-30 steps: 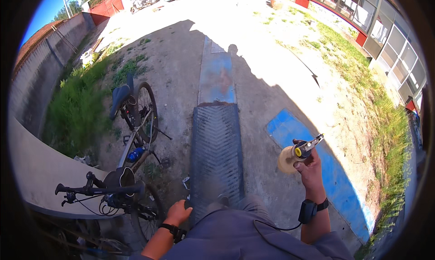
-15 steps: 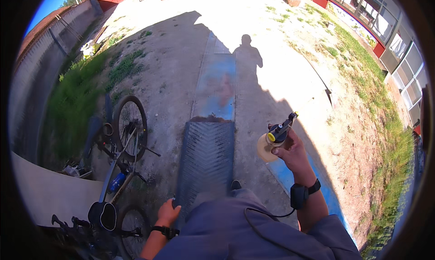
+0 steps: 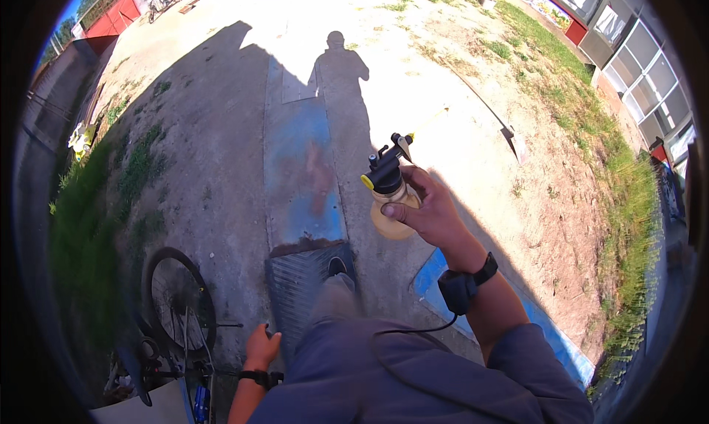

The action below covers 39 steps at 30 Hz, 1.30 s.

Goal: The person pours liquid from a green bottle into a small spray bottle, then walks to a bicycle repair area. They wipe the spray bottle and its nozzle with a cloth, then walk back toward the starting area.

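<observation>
My right hand is closed around the neck of a translucent yellowish bottle with a black pump head. A yellow round cap sits at the near end of the head. I hold the bottle tilted in front of me, above the ground. My left hand hangs low beside my left hip, its fingers curled in. A small dark spot shows by the fingertips, and what the fingers hold, if anything, is hidden.
Under my feet lies a dark ribbed mat, leading to a worn blue panel. A bicycle is at lower left. Another blue strip lies to the right. A long-handled tool rests on the ground, near grass.
I have walked forward along the mat, and the bicycle has slid back to the lower left. My right hand and the bottle have moved left and nearer the middle of the view.
</observation>
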Motion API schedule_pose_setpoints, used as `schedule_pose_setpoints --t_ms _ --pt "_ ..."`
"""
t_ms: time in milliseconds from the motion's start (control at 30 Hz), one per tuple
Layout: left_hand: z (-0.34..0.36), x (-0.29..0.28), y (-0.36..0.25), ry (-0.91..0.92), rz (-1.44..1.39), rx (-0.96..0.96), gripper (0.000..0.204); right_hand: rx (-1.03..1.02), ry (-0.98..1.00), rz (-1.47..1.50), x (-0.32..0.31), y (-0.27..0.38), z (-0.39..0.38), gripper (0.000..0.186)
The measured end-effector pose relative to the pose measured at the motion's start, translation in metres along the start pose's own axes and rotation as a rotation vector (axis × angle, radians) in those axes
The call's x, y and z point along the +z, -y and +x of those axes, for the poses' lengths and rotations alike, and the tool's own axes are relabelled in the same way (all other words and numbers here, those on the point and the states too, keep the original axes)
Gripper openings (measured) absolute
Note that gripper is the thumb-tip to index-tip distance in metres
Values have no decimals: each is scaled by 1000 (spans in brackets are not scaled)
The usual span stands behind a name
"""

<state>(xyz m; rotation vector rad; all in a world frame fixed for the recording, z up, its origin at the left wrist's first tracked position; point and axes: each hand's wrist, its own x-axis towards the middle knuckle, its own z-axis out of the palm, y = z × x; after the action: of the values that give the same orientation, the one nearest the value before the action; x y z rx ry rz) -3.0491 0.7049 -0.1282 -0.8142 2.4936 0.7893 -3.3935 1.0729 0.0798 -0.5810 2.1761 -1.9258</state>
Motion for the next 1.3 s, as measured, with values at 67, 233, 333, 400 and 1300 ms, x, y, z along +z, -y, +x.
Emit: schedule_pose_setpoints --t_ms 67,233,333,400,1300 --pt "54 -47 -47 -5 -44 16 61 24 -25 -64 -4 -1 56 72" --pt "197 -180 -227 -58 -234 209 57 45 -32 -278 -11 0 200 69" --pt "278 -242 -357 21 -595 429 60 -3 -12 -353 -19 -15 288 66" --pt "317 -283 -447 31 -676 627 64 -60 5 -385 -31 -27 349 64" --pt "958 -490 -879 -94 -632 498 63 -229 424 -613 -182 -193 1127 58"
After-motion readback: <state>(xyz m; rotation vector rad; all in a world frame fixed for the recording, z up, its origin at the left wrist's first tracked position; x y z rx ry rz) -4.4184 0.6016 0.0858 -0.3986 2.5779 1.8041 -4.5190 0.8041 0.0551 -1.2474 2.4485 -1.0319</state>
